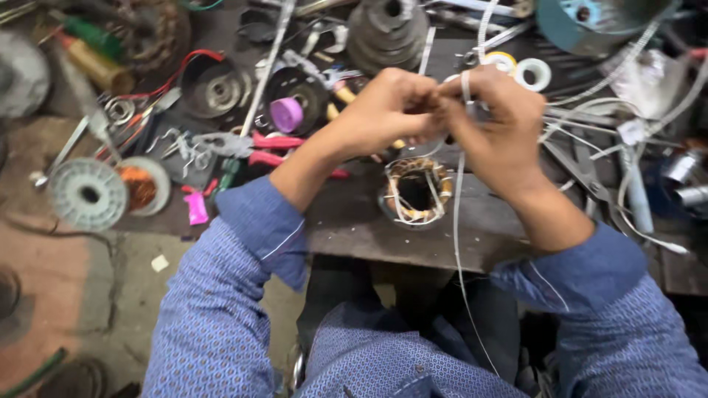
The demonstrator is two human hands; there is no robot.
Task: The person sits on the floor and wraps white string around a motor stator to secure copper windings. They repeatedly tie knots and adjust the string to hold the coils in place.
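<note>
Your left hand (387,107) and right hand (490,121) meet above the motor stator (417,190) on the workbench (487,221), both pinching the white lacing cord (457,221) taut, its tail hanging free past the bench edge

Two hands, the left hand (387,110) and right hand (490,125), meet over one motor stator (417,190) wound with copper wire. One pair of red-handled pliers (258,147) lies beside one purple spool (286,114). One white reel of copper wire (110,190) sits at the bench edge. Two rolls of white tape (532,72) lie beyond the hands, and one stepped pulley (387,33)
</note>
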